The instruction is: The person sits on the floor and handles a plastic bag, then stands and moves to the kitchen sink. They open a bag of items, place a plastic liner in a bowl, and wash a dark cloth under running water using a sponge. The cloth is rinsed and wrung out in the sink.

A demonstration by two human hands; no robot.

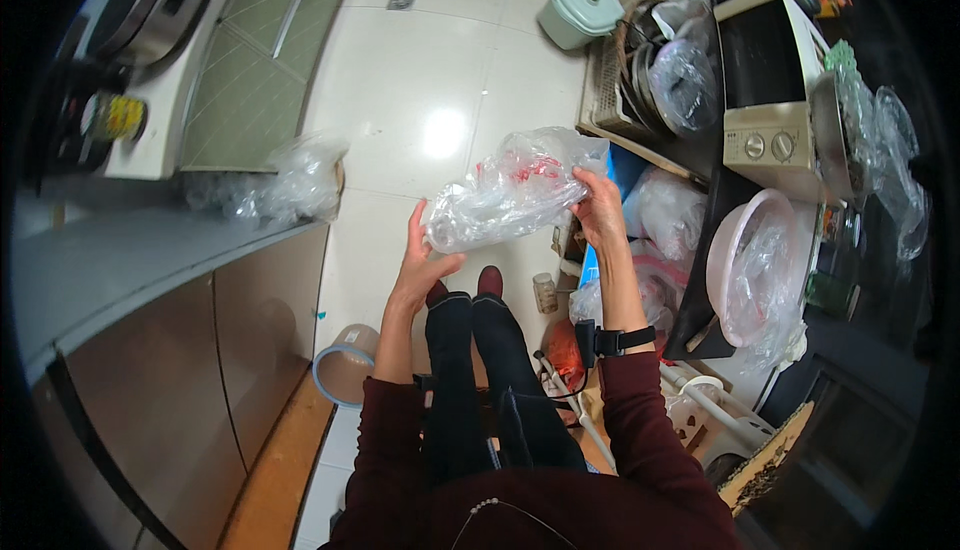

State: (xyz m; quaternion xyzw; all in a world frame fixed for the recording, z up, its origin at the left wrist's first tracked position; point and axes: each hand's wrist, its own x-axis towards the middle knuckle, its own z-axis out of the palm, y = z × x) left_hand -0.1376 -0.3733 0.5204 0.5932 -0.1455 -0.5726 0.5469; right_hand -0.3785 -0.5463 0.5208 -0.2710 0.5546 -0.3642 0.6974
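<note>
A crumpled clear plastic bag (502, 208) with red print hangs over the tiled floor in front of my knees. My right hand (602, 212) pinches its right end between thumb and fingers. At the bag's left end, my left hand (424, 268) has its thumb and fingers spread apart around the rounded tip. Whether the left fingers touch the plastic is hard to see. What the bag contains, if anything, cannot be made out through the folds.
Stuffed plastic bags (667, 212) fill the lower shelf at right, below a microwave oven (772, 126) and a pink basin (720, 272). A glass jar (545, 293) stands on the floor. A waste bin (345, 366) is at left, near cabinets (262, 325). More clear plastic (307, 178) bulges from the left counter.
</note>
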